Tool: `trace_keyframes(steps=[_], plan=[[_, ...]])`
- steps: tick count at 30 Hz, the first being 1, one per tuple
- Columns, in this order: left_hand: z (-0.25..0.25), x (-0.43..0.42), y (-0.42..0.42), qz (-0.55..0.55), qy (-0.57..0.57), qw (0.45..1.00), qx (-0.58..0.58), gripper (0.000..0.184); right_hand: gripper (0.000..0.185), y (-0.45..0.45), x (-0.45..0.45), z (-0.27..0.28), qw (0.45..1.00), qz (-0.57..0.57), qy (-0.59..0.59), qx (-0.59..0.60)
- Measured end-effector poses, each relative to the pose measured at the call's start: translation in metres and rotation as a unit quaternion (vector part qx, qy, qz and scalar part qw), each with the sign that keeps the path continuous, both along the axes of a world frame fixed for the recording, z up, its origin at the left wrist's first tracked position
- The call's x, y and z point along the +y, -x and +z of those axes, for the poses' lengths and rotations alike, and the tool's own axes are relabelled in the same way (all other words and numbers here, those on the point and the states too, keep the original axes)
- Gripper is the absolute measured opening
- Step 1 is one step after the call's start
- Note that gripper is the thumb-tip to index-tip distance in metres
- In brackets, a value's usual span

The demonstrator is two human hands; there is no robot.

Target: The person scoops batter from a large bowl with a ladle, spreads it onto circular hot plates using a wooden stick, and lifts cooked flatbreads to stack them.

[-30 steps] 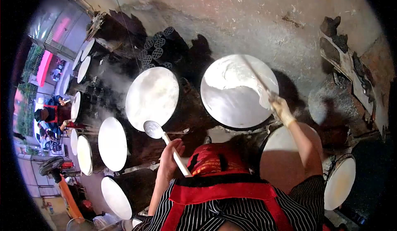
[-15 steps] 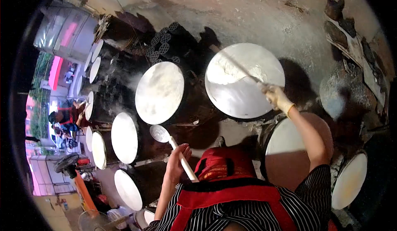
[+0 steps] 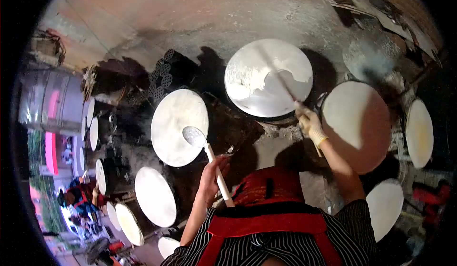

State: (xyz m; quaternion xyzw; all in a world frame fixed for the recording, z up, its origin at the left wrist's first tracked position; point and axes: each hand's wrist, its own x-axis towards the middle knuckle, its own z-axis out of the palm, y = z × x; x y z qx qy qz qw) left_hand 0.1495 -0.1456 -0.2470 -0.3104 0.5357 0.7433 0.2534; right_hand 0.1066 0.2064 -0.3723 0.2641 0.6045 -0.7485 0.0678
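Note:
My left hand (image 3: 212, 176) is closed around the white handle of a ladle (image 3: 193, 136). The ladle's bowl, smeared with white, overlaps the edge of a round griddle (image 3: 177, 111) covered by a pale layer. My right hand (image 3: 310, 123), in a light glove, grips a long stick-like tool (image 3: 287, 89) that reaches over another round griddle (image 3: 266, 106). Motion blurs the tool's far end, so its shape cannot be made out. White batter (image 3: 243, 78) lies unevenly on that griddle's left and upper part, and a greyer patch shows at its right.
More round griddles (image 3: 354, 128) stand to the right and lower left (image 3: 155, 197). Perforated coal briquettes (image 3: 164, 73) are stacked against the wall (image 3: 228, 13). Another person (image 3: 81, 194) is at the far left, beside further griddles.
My view has turned, shifting the surroundings. The ladle's bowl now overlaps the left griddle in view. My right hand has drawn lower, and the tool sits at a steeper angle over the griddle.

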Motion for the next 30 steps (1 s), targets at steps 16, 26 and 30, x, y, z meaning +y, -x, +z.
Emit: trace_keyframes(steps=[16,26,30], plan=[[-0.035,-0.173,-0.088,0.019,0.044,0.998,0.028,0.044,0.032,0.106,-0.284,-0.042,0.987,-0.051,-0.062,0.139],[-0.037,-0.197,-0.104,0.038,0.031,0.997,0.057,0.036,0.028,0.040,-0.301,-0.020,0.966,-0.194,0.153,0.073],[-0.025,-0.183,-0.091,0.026,0.048,0.998,0.033,0.026,0.032,-0.013,-0.251,-0.038,0.973,-0.228,-0.003,-0.028]])
